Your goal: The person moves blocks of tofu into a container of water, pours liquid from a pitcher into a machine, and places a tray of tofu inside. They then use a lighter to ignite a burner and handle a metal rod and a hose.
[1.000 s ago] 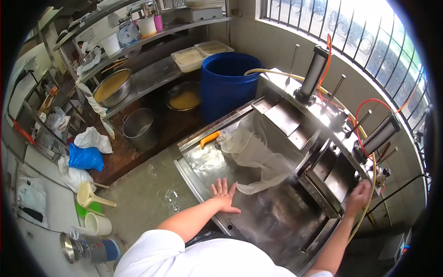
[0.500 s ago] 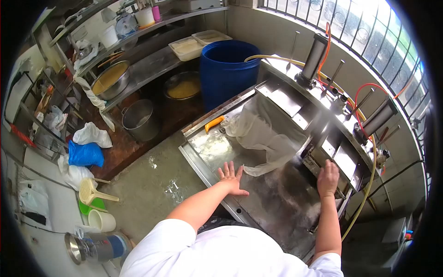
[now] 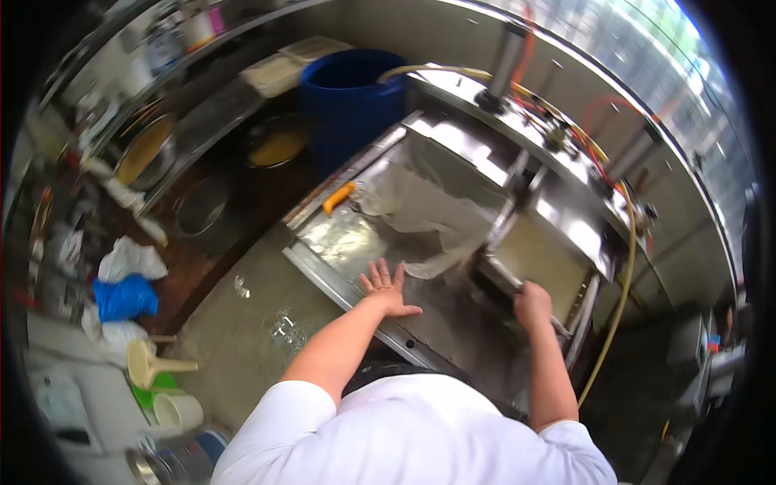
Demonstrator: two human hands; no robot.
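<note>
"Gripping what?"
"My right hand (image 3: pixel 533 308) curls at the near rim of the rectangular silver metal tray (image 3: pixel 503 277), on the grey metal worktop's (image 3: pixel 446 325) right side; I can't tell whether those fingers clamp. My left hand (image 3: pixel 386 294) has fingers apart."
"Handling?"
"Probably stiff, heavy, slippery; I'd grasp that rim."

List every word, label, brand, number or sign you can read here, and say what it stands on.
No text can be read anywhere.
Metal box at the right hand: no lettering shows.
Blue barrel: no lettering shows.
Pink cup and its shelf neighbours: too small and blurred to tell.
</note>
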